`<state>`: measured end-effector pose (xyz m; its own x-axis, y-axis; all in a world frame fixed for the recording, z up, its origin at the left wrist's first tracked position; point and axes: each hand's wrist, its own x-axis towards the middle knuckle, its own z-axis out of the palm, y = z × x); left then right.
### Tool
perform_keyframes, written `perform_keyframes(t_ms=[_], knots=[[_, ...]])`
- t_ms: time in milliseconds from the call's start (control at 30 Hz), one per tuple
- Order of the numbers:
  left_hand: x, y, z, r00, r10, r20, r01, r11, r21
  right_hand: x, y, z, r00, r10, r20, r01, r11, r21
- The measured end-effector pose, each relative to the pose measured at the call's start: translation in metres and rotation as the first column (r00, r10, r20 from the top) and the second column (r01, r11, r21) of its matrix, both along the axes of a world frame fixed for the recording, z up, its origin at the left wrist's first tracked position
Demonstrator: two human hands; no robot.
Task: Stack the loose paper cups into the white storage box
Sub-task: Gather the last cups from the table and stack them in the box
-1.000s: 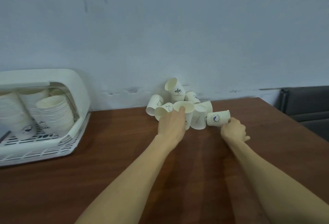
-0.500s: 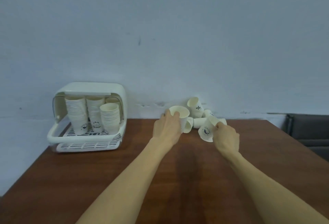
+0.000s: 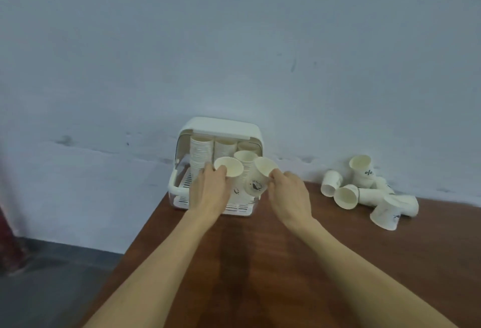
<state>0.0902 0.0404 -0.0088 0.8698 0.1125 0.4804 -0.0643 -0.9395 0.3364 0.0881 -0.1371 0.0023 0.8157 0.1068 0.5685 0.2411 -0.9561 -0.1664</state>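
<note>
Both hands up at the white storage box (image 3: 221, 125) mouth, left hand (image 3: 209, 192) and right hand (image 3: 290, 193) each gripping one paper cup (image 3: 229, 167) mouth-up to nest on stacks; loose pile (image 3: 364, 189) waits right on surface (image 3: 260, 262).

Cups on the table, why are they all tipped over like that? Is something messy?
Yes. The loose paper cups lie in a jumbled pile by the wall on the brown table, most on their sides, while those inside the white storage box stand in neat stacks. Nothing looks spilled or torn.
</note>
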Motion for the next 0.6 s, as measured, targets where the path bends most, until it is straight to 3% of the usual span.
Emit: perform_keyframes(t_ms=[100, 267, 367, 467, 600], knots=[[0.021, 0.034, -0.007, 0.994, 0.104, 0.011, -0.104, 0.995, -0.007, 0.020, 0.037, 0.003, 0.998, 0.060, 0.011, -0.060, 0.998, 0.018], [0.055, 0.070, -0.028, 0.982, 0.162, -0.101, -0.160, 0.987, 0.019, 0.054, 0.080, -0.009, 0.996, 0.095, -0.001, -0.094, 0.991, -0.099], [0.069, 0.079, -0.045, 0.971, 0.152, -0.183, -0.138, 0.987, 0.088, 0.071, 0.094, -0.021, 0.993, 0.080, -0.082, -0.093, 0.982, -0.166], [0.075, 0.079, -0.059, 0.971, 0.175, -0.161, -0.143, 0.971, 0.190, 0.082, 0.100, -0.035, 0.979, 0.049, -0.199, -0.091, 0.974, -0.207], [0.074, 0.079, -0.063, 0.975, 0.189, -0.114, -0.163, 0.966, 0.201, 0.086, 0.103, -0.048, 0.960, 0.044, -0.276, -0.117, 0.960, -0.254]])
